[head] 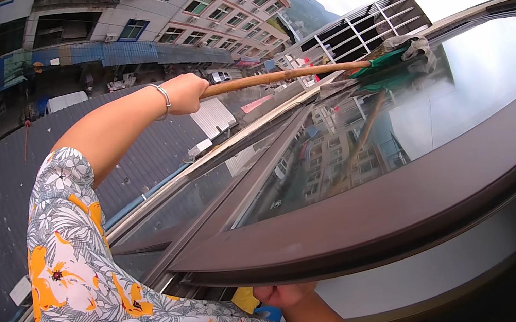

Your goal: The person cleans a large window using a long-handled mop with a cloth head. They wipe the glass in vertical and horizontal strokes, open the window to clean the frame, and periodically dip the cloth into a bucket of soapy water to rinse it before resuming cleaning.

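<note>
My left hand, a metal bangle at its wrist, is closed round the end of a wooden pole outside the window. At the pole's far end a green head with a grey cloth lies against the outer glass of a brown-framed window pane. Below the frame's lower edge, my right hand looks curled and is partly hidden by the frame; what it holds does not show. Close beside it are a yellow thing and a blue thing, both partly covered.
The brown window frame crosses in front of me, with a second pane to its left. Outside, far below, lie a dark corrugated roof and a street with vehicles. A white railing stands beyond the pole's head.
</note>
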